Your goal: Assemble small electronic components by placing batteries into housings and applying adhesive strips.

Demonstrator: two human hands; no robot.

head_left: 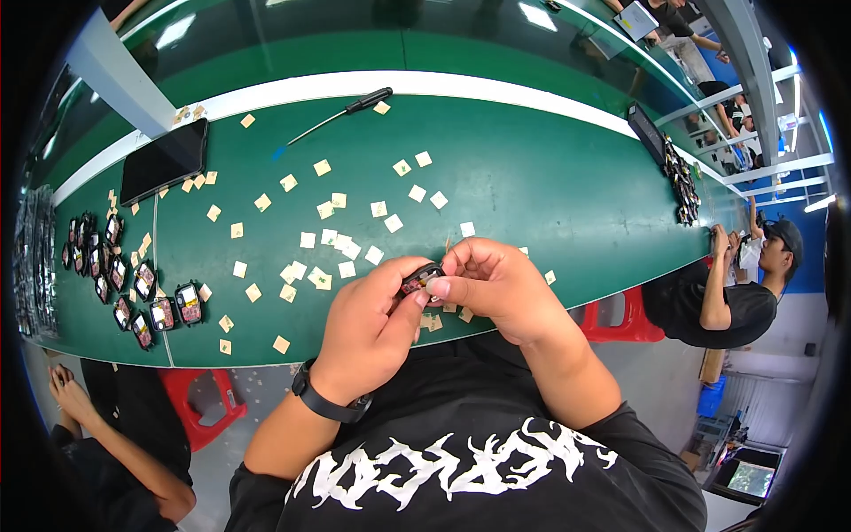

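Observation:
Close to my body, just above the table's near edge, both hands meet around a small black-cased electronic unit (420, 278) with parts showing inside. My left hand (377, 319) has its fingers wrapped round the case from the left, thumb on the near side. From the right, the thumb and forefinger of my right hand (496, 288) pinch at the case's edge; whatever is between those fingertips is too small to make out. Many small cream paper squares (378, 209) lie scattered over the green table (532, 177) around my hands.
Similar black units (189, 303) cluster at the table's left, near a black tablet-like slab (165, 161). A screwdriver (355, 105) lies at the far edge. More dark parts (681, 182) are heaped far right. Red stools (620, 319) and co-workers (736, 301) flank me on both sides.

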